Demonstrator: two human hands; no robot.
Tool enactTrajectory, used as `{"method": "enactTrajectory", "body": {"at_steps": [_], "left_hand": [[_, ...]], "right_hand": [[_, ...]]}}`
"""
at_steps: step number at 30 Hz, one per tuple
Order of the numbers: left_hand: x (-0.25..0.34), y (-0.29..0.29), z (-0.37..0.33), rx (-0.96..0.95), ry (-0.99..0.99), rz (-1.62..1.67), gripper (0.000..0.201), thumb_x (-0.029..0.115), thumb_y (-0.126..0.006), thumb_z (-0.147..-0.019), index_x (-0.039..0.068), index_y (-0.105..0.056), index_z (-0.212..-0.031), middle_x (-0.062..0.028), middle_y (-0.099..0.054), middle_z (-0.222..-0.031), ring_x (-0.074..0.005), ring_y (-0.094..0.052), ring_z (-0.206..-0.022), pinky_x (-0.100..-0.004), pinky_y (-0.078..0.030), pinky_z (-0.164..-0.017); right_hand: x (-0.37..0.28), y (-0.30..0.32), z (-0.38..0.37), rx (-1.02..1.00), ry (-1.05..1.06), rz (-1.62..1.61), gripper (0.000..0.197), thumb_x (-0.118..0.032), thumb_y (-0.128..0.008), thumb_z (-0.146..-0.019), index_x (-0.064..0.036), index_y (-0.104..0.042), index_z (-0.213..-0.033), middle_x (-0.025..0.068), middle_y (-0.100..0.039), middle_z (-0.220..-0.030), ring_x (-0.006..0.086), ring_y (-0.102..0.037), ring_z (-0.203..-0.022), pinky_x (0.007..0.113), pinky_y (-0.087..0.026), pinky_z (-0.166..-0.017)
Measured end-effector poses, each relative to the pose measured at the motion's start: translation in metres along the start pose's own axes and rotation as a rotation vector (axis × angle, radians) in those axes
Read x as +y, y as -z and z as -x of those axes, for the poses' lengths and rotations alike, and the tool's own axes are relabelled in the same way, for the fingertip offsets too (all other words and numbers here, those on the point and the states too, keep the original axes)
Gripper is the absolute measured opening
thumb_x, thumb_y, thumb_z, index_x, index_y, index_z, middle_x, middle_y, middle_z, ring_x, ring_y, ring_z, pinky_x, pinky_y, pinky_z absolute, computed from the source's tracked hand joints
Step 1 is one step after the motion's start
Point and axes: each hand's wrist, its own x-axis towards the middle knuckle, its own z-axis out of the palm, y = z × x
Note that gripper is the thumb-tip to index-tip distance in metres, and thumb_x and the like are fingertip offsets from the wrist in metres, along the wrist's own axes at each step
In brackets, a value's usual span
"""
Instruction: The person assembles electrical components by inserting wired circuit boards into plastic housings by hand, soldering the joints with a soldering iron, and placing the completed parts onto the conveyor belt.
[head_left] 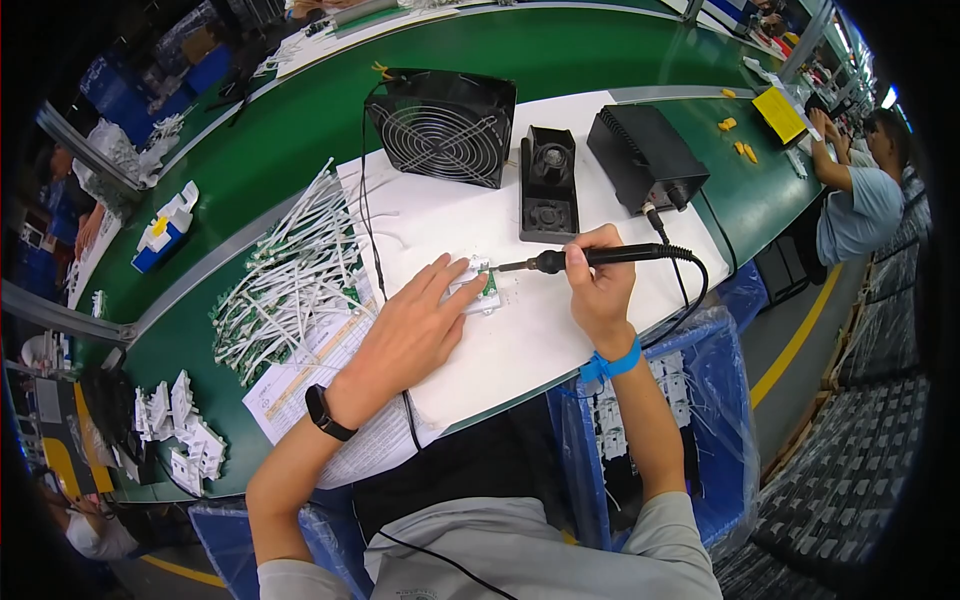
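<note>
A small white plastic housing (pixel 487 304) with a green circuit board (pixel 490 286) in it lies on the white sheet (pixel 530 345). My left hand (pixel 415 325), palm down with fingers stretched out, rests its fingertips on the housing's left side and partly covers it. In my right hand (pixel 603 290) is a black soldering iron (pixel 600 256), gripped like a pen. Its metal tip points left and meets the board's upper edge by my left fingertips; whether it touches cannot be made out. The iron's cable loops to the right toward a black power box (pixel 650 158).
Behind stand a black fan (pixel 440 128) and a black iron stand (pixel 548 185). White-wired green boards (pixel 295 275) pile up left, over printed paper (pixel 345 380). White housings (pixel 185 430) lie far left. A blue lined bin (pixel 725 400) sits below right. A co-worker (pixel 860 200) sits far right.
</note>
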Motion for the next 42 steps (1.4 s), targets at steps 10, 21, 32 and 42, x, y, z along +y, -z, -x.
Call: {"method": "enactTrajectory", "body": {"at_steps": [10,21,32,42], "left_hand": [[-0.001,-0.001,0.001,0.000,0.007,0.003,0.050,0.004,-0.063,-0.090,0.008,-0.058,-0.140,-0.0188,-0.053,-0.144,-0.0404,-0.048,-0.138,-0.0453,-0.044,-0.111],[-0.002,0.000,0.005,0.014,0.037,-0.120,0.050,0.002,-0.061,-0.092,0.013,-0.059,-0.140,-0.0185,-0.049,-0.148,-0.0404,-0.043,-0.142,-0.0459,-0.042,-0.114],[-0.007,0.006,0.001,-0.056,0.108,0.050,0.049,-0.001,-0.060,-0.093,0.017,-0.061,-0.139,-0.0173,-0.049,-0.148,-0.0388,-0.044,-0.140,-0.0437,-0.046,-0.111],[-0.007,0.007,-0.001,-0.070,0.113,0.076,0.049,0.001,-0.059,-0.095,0.017,-0.061,-0.140,-0.0175,-0.047,-0.149,-0.0386,-0.044,-0.141,-0.0431,-0.045,-0.112]], "right_hand": [[-0.001,0.000,0.002,-0.004,-0.004,0.011,0.009,-0.007,-0.067,-0.095,-0.0039,-0.059,-0.091,-0.0023,-0.054,-0.076,0.0022,-0.044,-0.062,0.019,-0.034,-0.052],[-0.004,0.000,0.003,0.081,0.032,-0.039,0.010,-0.008,-0.066,-0.096,-0.0038,-0.058,-0.093,-0.0011,-0.057,-0.077,0.0024,-0.046,-0.063,0.019,-0.035,-0.053],[-0.004,0.005,0.004,-0.038,0.017,-0.047,0.010,-0.009,-0.066,-0.095,-0.0049,-0.059,-0.091,-0.0019,-0.058,-0.075,0.0021,-0.045,-0.062,0.020,-0.035,-0.053],[-0.008,0.004,0.004,-0.082,-0.033,-0.083,0.010,-0.007,-0.066,-0.094,-0.0040,-0.058,-0.090,-0.0023,-0.055,-0.074,0.0023,-0.045,-0.062,0.020,-0.034,-0.053]]}}
